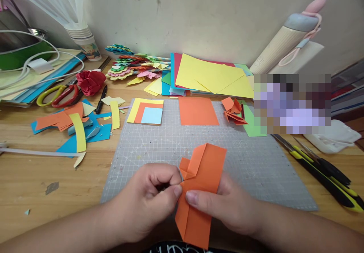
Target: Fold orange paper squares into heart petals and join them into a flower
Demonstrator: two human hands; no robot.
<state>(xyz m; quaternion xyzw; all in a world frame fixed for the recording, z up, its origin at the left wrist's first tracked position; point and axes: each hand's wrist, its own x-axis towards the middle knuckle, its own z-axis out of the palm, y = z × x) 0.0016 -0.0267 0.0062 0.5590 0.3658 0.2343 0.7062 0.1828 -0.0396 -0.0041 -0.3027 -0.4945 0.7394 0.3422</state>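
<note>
1. Left hand point(157, 200), lower centre of frame: thumb and forefinger pinch the left edge of the folded orange paper point(201, 188).
2. Paper, lower centre: judged light, crisp, easily creased; best gripped flat, near folds.
3. Right hand point(230, 205), lower right of centre: thumb presses the front, fingers behind, mostly hidden.

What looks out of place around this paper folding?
The paper scraps left of the cutting mat do: orange, yellow and blue pieces overlap in a loose heap, while an orange sheet on the mat lies flat. A tiny scrap lies apart at lower left. The folded orange paper shows no obvious tear.
</note>
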